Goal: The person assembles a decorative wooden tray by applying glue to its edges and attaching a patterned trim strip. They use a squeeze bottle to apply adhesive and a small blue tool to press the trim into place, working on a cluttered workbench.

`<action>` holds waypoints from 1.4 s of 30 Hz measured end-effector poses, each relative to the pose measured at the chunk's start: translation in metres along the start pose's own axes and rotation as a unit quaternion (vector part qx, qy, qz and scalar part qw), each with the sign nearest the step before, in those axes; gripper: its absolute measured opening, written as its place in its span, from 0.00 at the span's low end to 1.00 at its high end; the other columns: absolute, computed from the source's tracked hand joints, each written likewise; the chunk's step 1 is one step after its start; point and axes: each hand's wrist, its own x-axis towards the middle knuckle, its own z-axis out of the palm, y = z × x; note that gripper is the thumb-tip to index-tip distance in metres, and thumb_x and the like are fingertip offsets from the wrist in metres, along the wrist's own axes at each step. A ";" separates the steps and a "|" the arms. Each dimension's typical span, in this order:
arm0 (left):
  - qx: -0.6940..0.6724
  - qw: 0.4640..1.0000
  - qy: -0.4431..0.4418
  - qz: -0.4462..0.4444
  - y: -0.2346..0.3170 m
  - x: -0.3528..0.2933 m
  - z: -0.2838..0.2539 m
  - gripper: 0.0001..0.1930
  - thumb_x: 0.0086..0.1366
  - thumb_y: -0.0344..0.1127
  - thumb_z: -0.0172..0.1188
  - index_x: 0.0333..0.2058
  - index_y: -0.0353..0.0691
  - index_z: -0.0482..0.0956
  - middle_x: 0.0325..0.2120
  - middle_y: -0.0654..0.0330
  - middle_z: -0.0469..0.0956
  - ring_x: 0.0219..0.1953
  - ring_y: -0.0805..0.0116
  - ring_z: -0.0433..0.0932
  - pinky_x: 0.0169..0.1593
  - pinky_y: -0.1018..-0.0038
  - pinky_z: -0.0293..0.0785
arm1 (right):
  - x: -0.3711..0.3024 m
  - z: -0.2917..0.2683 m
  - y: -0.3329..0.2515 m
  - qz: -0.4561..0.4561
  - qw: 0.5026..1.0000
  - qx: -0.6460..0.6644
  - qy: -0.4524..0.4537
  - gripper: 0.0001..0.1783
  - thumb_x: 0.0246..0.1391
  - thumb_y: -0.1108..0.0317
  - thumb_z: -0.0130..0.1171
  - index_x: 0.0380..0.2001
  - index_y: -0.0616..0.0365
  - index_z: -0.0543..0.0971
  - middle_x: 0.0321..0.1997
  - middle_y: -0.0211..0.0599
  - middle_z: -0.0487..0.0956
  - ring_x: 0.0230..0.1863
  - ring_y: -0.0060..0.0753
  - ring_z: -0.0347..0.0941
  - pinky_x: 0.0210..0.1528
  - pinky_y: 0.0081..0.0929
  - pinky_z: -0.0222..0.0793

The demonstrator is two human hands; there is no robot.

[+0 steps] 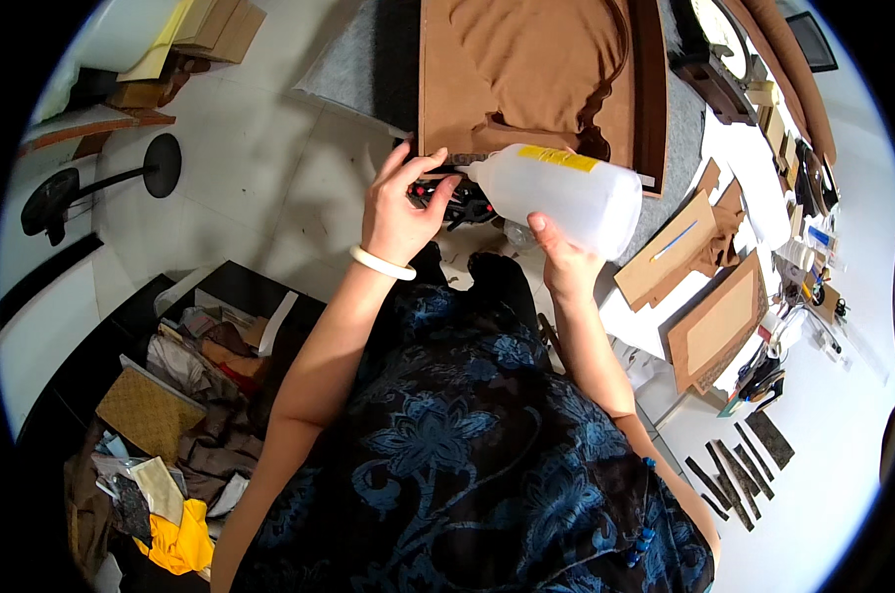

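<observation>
My right hand [566,262] is wrapped round the lower part of a translucent white plastic bottle [566,203] with a yellow label. The bottle lies tilted on its side, its narrow nozzle toward my left hand [400,206]. My left hand is beside that nozzle, thumb and fingers apart, with a cream bangle [382,264] at the wrist. Whether its fingertips touch the nozzle or the edge behind is hard to tell. Just beyond both hands is a brown leather piece [526,59] with wrinkled, gathered leather and a raised right border.
Grey felt [368,69] covers the table under the leather. To the right are brown panels [716,321], a blue pen [675,240], dark strips [734,474] and a clock [719,30]. At lower left stands a black box [259,282] heaped with scraps and a yellow cloth [180,536].
</observation>
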 end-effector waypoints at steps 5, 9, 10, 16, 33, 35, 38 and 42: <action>-0.017 1.000 0.018 0.017 -0.003 0.000 0.004 0.21 0.55 0.21 0.69 0.49 0.36 0.81 0.53 0.47 0.75 0.54 0.59 0.78 0.54 0.68 0.79 | 0.002 0.007 0.013 -0.146 0.989 -0.017 -0.032 0.50 0.40 0.66 0.79 0.64 0.59 0.61 0.62 0.46 0.69 0.63 0.41 0.68 0.65 0.38 0.65; 0.004 0.999 0.049 0.019 -0.003 -0.001 0.007 0.18 0.53 0.32 0.73 0.45 0.44 0.84 0.48 0.43 0.78 0.52 0.45 0.77 0.53 0.60 0.76 | 0.016 -0.003 0.019 -0.282 0.943 -0.139 -0.106 0.52 0.37 0.63 0.80 0.64 0.57 0.61 0.62 0.46 0.71 0.66 0.45 0.66 0.68 0.43 0.62; 0.005 0.999 0.048 0.015 -0.002 -0.002 0.006 0.19 0.53 0.32 0.73 0.45 0.44 0.84 0.49 0.42 0.78 0.52 0.45 0.77 0.53 0.60 0.76 | 0.022 -0.010 0.014 -0.289 0.931 -0.164 -0.151 0.54 0.36 0.63 0.80 0.65 0.55 0.59 0.63 0.44 0.69 0.67 0.45 0.64 0.69 0.46 0.60; 0.048 0.997 0.048 0.043 0.010 -0.001 0.000 0.20 0.55 0.28 0.71 0.48 0.41 0.83 0.49 0.43 0.78 0.51 0.49 0.80 0.53 0.64 0.77 | 0.036 -0.037 0.025 -0.231 0.942 -0.129 -0.208 0.49 0.35 0.64 0.81 0.62 0.55 0.66 0.60 0.42 0.74 0.65 0.44 0.69 0.68 0.47 0.63; 0.033 0.997 0.066 0.036 0.003 -0.006 0.001 0.19 0.54 0.33 0.72 0.47 0.44 0.83 0.52 0.41 0.76 0.53 0.44 0.76 0.55 0.60 0.74 | 0.044 -0.037 -0.006 -0.117 0.953 0.026 -0.279 0.13 0.62 0.78 0.50 0.48 0.67 0.78 0.56 0.60 0.77 0.65 0.64 0.66 0.70 0.66 0.50; 0.033 0.996 0.069 0.040 0.002 -0.006 0.001 0.19 0.54 0.34 0.72 0.47 0.45 0.83 0.54 0.41 0.75 0.51 0.44 0.77 0.54 0.60 0.74 | 0.044 -0.037 -0.006 -0.112 0.952 0.059 -0.278 0.13 0.62 0.78 0.49 0.47 0.68 0.78 0.56 0.59 0.77 0.64 0.65 0.66 0.70 0.66 0.51; 0.033 0.996 0.069 0.034 0.003 -0.006 0.002 0.19 0.54 0.34 0.72 0.47 0.46 0.83 0.54 0.41 0.75 0.51 0.44 0.77 0.54 0.60 0.74 | 0.043 -0.038 -0.012 -0.077 0.952 0.114 -0.272 0.14 0.62 0.79 0.48 0.47 0.69 0.79 0.55 0.59 0.77 0.65 0.65 0.66 0.71 0.64 0.51; 0.026 0.997 0.069 0.024 0.003 -0.006 0.003 0.20 0.54 0.34 0.72 0.47 0.47 0.83 0.53 0.41 0.75 0.52 0.45 0.77 0.55 0.60 0.74 | 0.042 -0.040 -0.017 -0.019 0.949 0.176 -0.261 0.15 0.63 0.75 0.47 0.46 0.72 0.80 0.56 0.55 0.78 0.69 0.59 0.61 0.74 0.54 0.46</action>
